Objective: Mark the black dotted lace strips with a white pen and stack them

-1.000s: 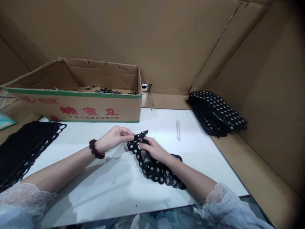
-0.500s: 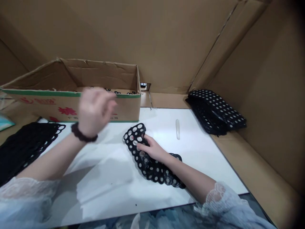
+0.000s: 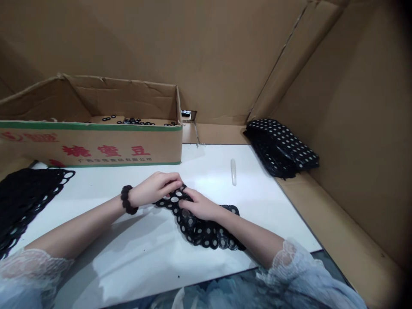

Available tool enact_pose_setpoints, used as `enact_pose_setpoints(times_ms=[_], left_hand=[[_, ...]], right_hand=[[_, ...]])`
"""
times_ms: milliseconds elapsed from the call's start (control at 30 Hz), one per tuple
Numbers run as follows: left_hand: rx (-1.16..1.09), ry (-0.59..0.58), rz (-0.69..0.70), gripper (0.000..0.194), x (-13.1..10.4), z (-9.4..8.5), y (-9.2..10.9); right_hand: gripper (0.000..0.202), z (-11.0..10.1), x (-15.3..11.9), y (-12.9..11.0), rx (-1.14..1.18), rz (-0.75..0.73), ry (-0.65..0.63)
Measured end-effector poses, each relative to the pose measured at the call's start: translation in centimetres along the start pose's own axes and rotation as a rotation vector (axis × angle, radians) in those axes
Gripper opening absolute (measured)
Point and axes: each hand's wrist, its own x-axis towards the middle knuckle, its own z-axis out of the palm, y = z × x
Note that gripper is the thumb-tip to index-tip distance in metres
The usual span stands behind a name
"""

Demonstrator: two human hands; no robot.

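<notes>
The left hand point(image 3: 155, 189) has dropped from before the brown cardboard box point(image 3: 165, 146) at ten o'clock to pinch the ten-o'clock end of the black, round-holed sheet point(image 3: 195, 235) at six o'clock on the white table point(image 3: 148, 257), the right hand point(image 3: 202, 206) gripping it just beside.

The writing that can be read stands on a long brown cardboard box with green edge stripes point(image 3: 167, 146), at the left of the frame. Its front side carries three large red Chinese characters point(image 3: 107, 151): 糖蜜豆. Just under them goes a line of small dark characters point(image 3: 114, 160), beginning with 广西 and ending with 食品有限公司; the middle of it is not clear. Farther left, a rounded red emblem point(image 3: 13, 136) and blurred red lettering point(image 3: 41, 137) are too faint for reading.
</notes>
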Motion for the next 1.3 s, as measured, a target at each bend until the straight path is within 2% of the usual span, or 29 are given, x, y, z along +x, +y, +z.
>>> enact_pose_setpoints(times_ms=[67,100,167,233,267,367,400,433,467,500,533,567,600,667,700,733,767,800,833,900,967,1167,1233,1300], left_hand=[[-0.011,-0.011,-0.044,0.035,0.0,0.4,0.2],[0.008,0.026,-0.064,0.036,0.0,0.6,0.3],[0.123,0.176,-0.095,0.035,0.1,0.3,0.5],[0.303,0.432,-0.118,0.03,0.1,-1.1,0.5],[0.398,0.59,-0.128,0.029,0.2,-2.4,0.3],[0.655,1.174,-0.183,0.035,0.4,-7.9,-1.3],[0.722,1.26,-0.182,0.04,0.6,-10.0,-2.1],[0.769,1.172,-0.17,0.045,0.7,-11.9,-2.9],[0.8,1.18,-0.188,0.047,0.8,-13.5,-3.7],[0.807,1.087,-0.216,0.049,0.9,-14.8,-4.4],[0.802,0.95,-0.229,0.052,0.9,-15.4,-4.8],[0.8,0.902,-0.224,0.052,0.8,-15.5,-4.9],[0.802,0.93,-0.2,0.05,0.7,-14.9,-4.7],[0.823,1.074,-0.053,0.04,0.3,-12.2,-3.6],[0.828,1.072,0.041,0.035,0.1,-10.3,-2.9],[0.838,0.981,0.135,0.031,-0.1,-8.1,-2.2],[0.836,0.82,0.247,0.028,-0.3,-6.0,-1.6],[0.815,0.599,0.32,0.027,-0.5,-3.9,-1.2],[0.773,0.482,0.337,0.031,-0.6,-2.2,-1.0],[0.634,0.389,0.297,0.035,-0.7,0.2,-1.0],[0.412,0.347,0.209,0.034,-0.8,1.3,-1.5],[-0.566,0.12,-0.22,0.033,-0.9,1.3,-2.0],[-0.711,0.118,-0.298,0.034,-0.8,1.3,-1.7],[-0.727,0.158,-0.341,0.032,-0.7,1.3,-1.2]], right_hand=[[0.024,0.0,0.1,0.0,0.026,0.009,-0.016],[0.026,0.0,0.1,0.0,0.046,0.005,-0.009],[0.029,0.0,0.2,0.0,0.092,-0.01,0.023],[0.029,-0.1,0.2,0.1,0.117,-0.014,0.028],[0.027,-0.1,0.1,0.1,0.115,-0.015,0.018],[0.02,-0.2,-0.1,0.1,0.109,-0.016,-0.021],[0.018,-0.2,-0.2,0.1,0.126,-0.014,-0.015],[0.016,-0.3,-0.2,0.1,0.155,-0.005,0.002],[0.014,-0.4,-0.2,0.1,0.192,0.013,0.031],[0.015,-0.5,-0.1,0.2,0.23,0.033,0.068],[0.017,-0.6,0.0,0.3,0.272,0.051,0.109],[0.019,-0.8,0.2,0.4,0.321,0.066,0.149],[0.02,-0.9,0.4,0.6,0.37,0.079,0.183],[0.02,-1.0,0.7,0.9,0.459,0.094,0.228],[0.02,-1.1,0.8,1.0,0.492,0.102,0.238],[0.02,-1.1,0.8,1.0,0.512,0.111,0.244],[0.019,-1.1,0.8,1.1,0.523,0.118,0.247],[0.019,-1.0,0.8,1.0,0.528,0.122,0.25],[0.019,-1.0,0.8,1.0,0.53,0.122,0.255],[0.019,-0.9,0.7,0.9,0.528,0.111,0.264],[0.018,-0.8,0.6,0.8,0.524,0.096,0.259],[0.01,-0.4,0.6,0.7,0.456,0.076,0.268],[0.005,-0.3,0.7,0.6,0.484,0.088,0.255],[0.003,-0.2,0.8,0.5,0.53,0.093,0.257]])
